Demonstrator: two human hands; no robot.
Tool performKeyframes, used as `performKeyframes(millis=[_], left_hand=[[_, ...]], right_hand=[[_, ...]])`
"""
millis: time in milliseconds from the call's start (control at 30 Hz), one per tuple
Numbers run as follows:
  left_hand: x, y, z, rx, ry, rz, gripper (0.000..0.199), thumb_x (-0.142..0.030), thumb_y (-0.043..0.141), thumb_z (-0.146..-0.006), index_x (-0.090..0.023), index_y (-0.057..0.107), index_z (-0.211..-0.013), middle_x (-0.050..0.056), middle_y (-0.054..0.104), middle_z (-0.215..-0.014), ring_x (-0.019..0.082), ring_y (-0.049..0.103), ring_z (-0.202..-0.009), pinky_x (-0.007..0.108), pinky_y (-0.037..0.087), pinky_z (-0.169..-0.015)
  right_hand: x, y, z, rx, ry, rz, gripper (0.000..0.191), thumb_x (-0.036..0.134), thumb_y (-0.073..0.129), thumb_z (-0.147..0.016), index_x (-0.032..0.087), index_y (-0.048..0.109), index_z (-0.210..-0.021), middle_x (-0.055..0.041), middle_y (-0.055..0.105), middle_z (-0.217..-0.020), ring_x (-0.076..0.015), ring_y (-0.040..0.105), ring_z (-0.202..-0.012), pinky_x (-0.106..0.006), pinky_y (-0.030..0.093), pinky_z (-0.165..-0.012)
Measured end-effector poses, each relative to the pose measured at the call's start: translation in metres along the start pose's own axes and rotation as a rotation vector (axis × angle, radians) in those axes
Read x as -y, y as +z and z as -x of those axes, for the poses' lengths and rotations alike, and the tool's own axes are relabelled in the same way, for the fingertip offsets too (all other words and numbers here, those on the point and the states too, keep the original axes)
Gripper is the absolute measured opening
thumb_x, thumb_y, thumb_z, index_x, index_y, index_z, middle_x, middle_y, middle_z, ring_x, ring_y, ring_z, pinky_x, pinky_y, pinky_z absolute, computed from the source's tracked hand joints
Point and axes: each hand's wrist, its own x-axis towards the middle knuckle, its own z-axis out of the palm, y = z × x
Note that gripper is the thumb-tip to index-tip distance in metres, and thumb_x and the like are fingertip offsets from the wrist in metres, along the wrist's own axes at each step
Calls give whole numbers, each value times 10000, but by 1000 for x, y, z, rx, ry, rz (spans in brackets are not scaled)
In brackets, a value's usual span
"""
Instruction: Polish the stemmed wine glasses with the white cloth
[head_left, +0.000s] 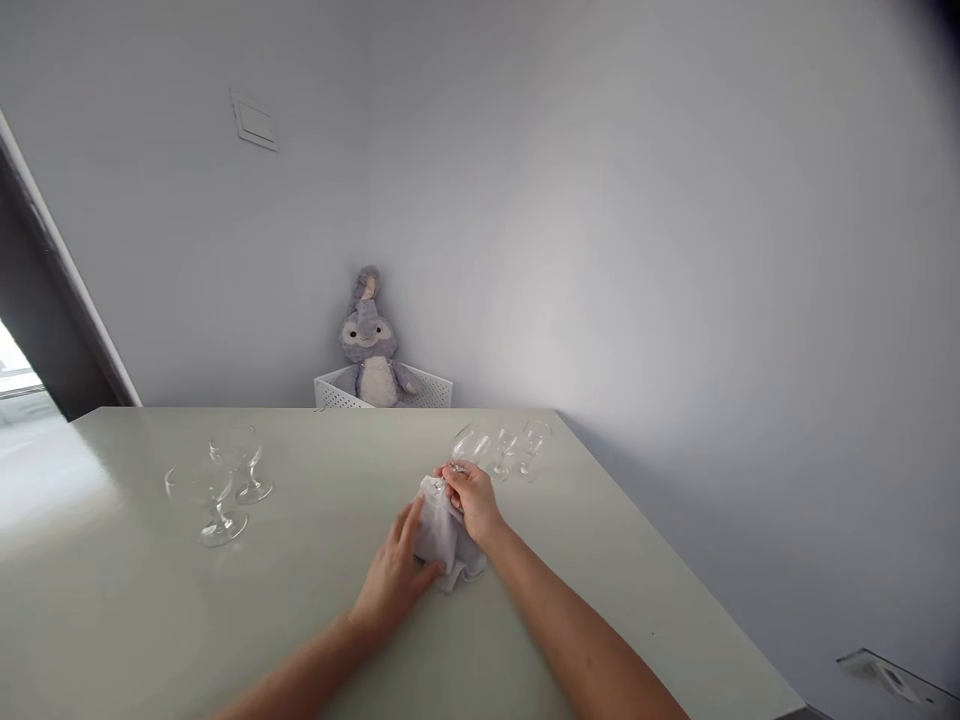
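Observation:
In front of me, my right hand (469, 492) is closed around the stem of a clear wine glass (470, 444), which leans with its bowl pointing away from me. A white cloth (441, 535) covers the foot end of that glass. My left hand (399, 565) is closed on the cloth from the left, fingers along its side and thumb at its lower edge. Part of the cloth hangs toward the tabletop below my right hand. The glass's foot is hidden under the cloth.
Two stemmed glasses (223, 525) stand at the left of the pale table (322, 640). Two smaller glasses (534, 440) stand at the back right. Behind the far edge, a plush toy (367, 335) sits in a white perforated basket (439, 390). Walls rise behind and to the right.

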Motion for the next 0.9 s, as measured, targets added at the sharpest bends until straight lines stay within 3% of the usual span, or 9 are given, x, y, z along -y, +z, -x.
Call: performKeyframes(millis=[67,167,267,333,500,700,800,900], left_hand=[[-4,0,1,160,92,-30,721,-251,601,-700,-331,267,-1334,51,417,-1292,246,445,-1127,377,407,-887],[-14,-6,-1,268,227,-121,429,-239,595,-704,-316,528,-1120,25,563,-1082,232,497,-1009,370,384,-859],[-23,-13,-1,300,274,-141,196,-240,563,-738,-261,594,-931,21,608,-881,211,522,-874,331,383,-763],[-25,-16,0,328,324,-120,142,-302,563,-751,-241,591,-876,23,613,-826,209,528,-829,315,376,-721],[-22,-13,5,366,430,-60,296,-485,475,-796,-225,595,-875,35,613,-779,189,547,-743,295,377,-688],[-18,-11,3,404,452,-18,594,-597,602,-641,-234,517,-1103,53,617,-914,220,545,-805,317,376,-717],[-20,-14,5,413,400,15,617,-463,677,-622,-232,462,-1152,46,602,-933,211,529,-820,325,378,-753],[-20,-18,6,417,332,73,429,-192,610,-638,-221,482,-1047,27,584,-899,182,509,-810,303,386,-754]], right_hand=[[0,-5,-5,-3,-1,25,306,419,649,-635,140,597,-749,-42,637,-713,-55,396,-444,-190,249,-380],[0,-10,-9,-34,-9,80,320,412,649,-629,133,601,-779,-45,633,-706,-74,445,-466,-195,273,-384],[-1,-17,-18,-122,-41,164,312,354,659,-614,135,602,-828,6,580,-587,-103,495,-501,-198,303,-404],[-4,-24,-27,-189,-54,218,289,325,647,-610,137,597,-824,33,534,-528,-121,522,-519,-203,327,-421],[-18,-41,-46,-283,-54,294,257,319,602,-611,142,571,-796,21,549,-579,-140,558,-544,-225,386,-447],[-22,-47,-49,-277,-63,350,275,331,569,-631,139,563,-828,-1,567,-643,-131,549,-536,-226,397,-450],[-14,-53,-38,-279,-68,391,310,314,561,-637,133,562,-889,-46,603,-789,-130,554,-550,-236,402,-462],[0,-59,-9,-323,-105,441,303,315,546,-670,147,563,-921,-66,599,-912,-121,535,-571,-249,407,-512]])
